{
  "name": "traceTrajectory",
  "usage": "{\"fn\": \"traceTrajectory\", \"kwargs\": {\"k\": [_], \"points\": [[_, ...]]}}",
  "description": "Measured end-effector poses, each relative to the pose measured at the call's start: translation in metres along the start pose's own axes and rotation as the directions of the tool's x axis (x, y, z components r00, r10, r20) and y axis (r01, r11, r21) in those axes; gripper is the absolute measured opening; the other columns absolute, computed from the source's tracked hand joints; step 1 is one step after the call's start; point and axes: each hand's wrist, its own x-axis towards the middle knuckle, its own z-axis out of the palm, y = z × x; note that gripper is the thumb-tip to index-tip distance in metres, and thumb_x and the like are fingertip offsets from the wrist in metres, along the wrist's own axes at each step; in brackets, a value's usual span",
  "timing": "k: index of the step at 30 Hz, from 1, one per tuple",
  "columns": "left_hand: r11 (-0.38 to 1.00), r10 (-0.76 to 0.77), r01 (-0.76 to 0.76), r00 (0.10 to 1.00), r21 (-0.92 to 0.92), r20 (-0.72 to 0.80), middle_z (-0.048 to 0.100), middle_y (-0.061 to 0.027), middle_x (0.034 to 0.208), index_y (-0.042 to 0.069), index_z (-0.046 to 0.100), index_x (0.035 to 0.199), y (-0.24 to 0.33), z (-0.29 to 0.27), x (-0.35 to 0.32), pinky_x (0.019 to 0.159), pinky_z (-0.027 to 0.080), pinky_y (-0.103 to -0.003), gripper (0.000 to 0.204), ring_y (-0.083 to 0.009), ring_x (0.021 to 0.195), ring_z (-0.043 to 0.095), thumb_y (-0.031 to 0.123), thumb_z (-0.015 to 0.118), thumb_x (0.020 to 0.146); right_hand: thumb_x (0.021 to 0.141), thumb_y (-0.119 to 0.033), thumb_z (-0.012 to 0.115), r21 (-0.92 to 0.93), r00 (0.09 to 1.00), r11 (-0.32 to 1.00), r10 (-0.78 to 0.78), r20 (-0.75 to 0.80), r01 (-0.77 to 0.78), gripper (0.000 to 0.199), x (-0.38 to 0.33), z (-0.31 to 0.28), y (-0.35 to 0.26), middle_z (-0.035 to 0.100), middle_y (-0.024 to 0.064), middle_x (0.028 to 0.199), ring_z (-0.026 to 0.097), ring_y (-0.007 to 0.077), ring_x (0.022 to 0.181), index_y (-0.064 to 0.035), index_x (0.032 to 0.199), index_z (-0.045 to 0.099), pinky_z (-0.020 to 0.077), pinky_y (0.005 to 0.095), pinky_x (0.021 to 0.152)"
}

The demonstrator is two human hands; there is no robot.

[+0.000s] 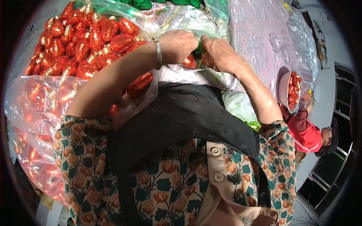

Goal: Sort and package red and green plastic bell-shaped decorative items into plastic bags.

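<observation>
My left hand (179, 46), with a bangle (158, 52) at its wrist, is closed, knuckles up, over the far side of my lap. Close beside it, my right hand (222, 54) is closed too, fingers curled toward the left one. Whatever they grip is hidden by the fingers. A small bit of glittery green (198, 48) shows between the hands. Just below the left hand sits a red glitter bulb ornament (190, 61). Left of my hands, a big clear plastic bag (41, 94) holds many red glitter bulb ornaments (96, 39) with gold screw caps.
Green glitter ornaments (142, 3) lie at the far edge. A plastic-covered table (252, 37) stretches to the right. Beyond it, a person in a red top (307, 132) is beside a pink basin (283, 88) of red ornaments. Another clear bag (239, 105) rests by my right forearm.
</observation>
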Motion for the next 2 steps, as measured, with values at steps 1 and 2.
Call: {"fn": "traceTrajectory", "kwargs": {"k": [1,2], "points": [[1.0,-0.008,0.008,1.0,0.009,0.029,0.063,-0.016,0.089,0.0,0.061,0.085,0.0036,-0.0045,-0.0021,0.078,0.049,-0.037,0.021,-0.0294,0.087,0.061,0.01,0.054,0.068,0.07,-0.014,0.069,0.037,1.0,0.999,-0.011,-0.023,0.012,0.039,0.0019,0.0011,0.0025,0.06,0.0223,0.076,0.06,0.0383,0.076,0.0031,0.099,0.049,0.0482,0.0409,0.065],[1.0,-0.006,0.006,1.0,0.007,0.031,0.063,-0.016,0.089,0.0,0.061,0.085,0.0046,-0.0038,-0.0017,0.078,0.049,-0.037,0.021,-0.0294,0.087,0.061,0.01,0.054,0.068,0.07,-0.016,0.069,0.073,0.999,0.997,-0.021,-0.047,0.024,0.04,0.0021,0.0016,0.0032,0.059,0.0224,0.074,0.058,0.0406,0.074,0.0007,0.1,0.049,0.0471,0.0422,0.064]]}}
